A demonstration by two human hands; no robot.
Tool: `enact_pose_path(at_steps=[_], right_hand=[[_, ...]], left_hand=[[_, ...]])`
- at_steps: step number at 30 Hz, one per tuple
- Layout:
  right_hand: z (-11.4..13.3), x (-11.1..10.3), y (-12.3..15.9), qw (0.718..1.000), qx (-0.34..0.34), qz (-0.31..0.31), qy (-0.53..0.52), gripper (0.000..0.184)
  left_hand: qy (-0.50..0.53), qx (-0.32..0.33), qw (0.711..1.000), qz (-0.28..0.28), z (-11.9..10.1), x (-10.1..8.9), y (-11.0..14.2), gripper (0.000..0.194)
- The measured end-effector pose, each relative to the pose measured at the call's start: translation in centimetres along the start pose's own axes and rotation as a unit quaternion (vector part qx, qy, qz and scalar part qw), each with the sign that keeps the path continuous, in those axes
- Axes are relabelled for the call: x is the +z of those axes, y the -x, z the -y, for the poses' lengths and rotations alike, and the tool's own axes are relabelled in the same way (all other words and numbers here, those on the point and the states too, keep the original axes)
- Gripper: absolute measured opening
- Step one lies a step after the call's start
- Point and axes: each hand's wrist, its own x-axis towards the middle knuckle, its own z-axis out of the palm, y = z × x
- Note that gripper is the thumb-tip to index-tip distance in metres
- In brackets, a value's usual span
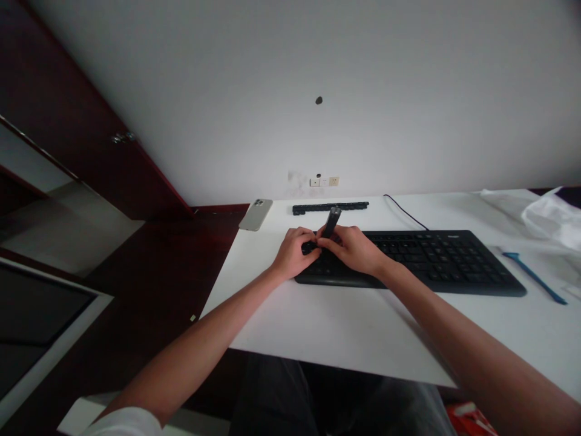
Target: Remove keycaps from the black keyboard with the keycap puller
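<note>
Head view: the left hand and right hand are together above the left end of a black computer keyboard, both clamped on a dark plastic strip whose end tilts up between them. A longer black strip lies beyond them on the white desk, a smartphone lies near the desk's far left corner, and a blue pry tool lies right of the keyboard.

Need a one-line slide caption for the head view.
Left hand and right hand grip a black bar over a black keyboard on a white desk.
</note>
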Motion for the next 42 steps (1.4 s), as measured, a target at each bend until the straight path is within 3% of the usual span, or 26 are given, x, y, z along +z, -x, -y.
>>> enact_pose_path(at_steps=[11,17,24,31,42], right_hand=[[-2.0,-0.9,-0.3,0.976,0.006,0.035,-0.213,0.029],[-2.0,-0.4,-0.1,0.979,0.003,-0.008,-0.201,0.028],[-3.4,-0.9,-0.5,0.980,0.054,-0.093,-0.167,0.027],[-3.2,-1.0,-0.4,0.982,0.065,-0.079,-0.157,0.022],[-2.8,-0.6,-0.1,0.986,0.072,-0.033,-0.148,0.019]], left_hand=[[0.004,-0.001,1.000,-0.007,-0.3,0.1,0.0,0.011],[-0.002,0.003,1.000,-0.005,-0.6,-0.1,-0.1,0.014],[-0.010,0.004,1.000,0.004,-1.2,-0.4,-0.3,0.018],[-0.064,0.004,0.998,0.025,-1.6,-0.3,-0.3,0.014],[-0.008,-0.002,0.999,0.041,-1.2,-0.1,-0.4,0.015]])
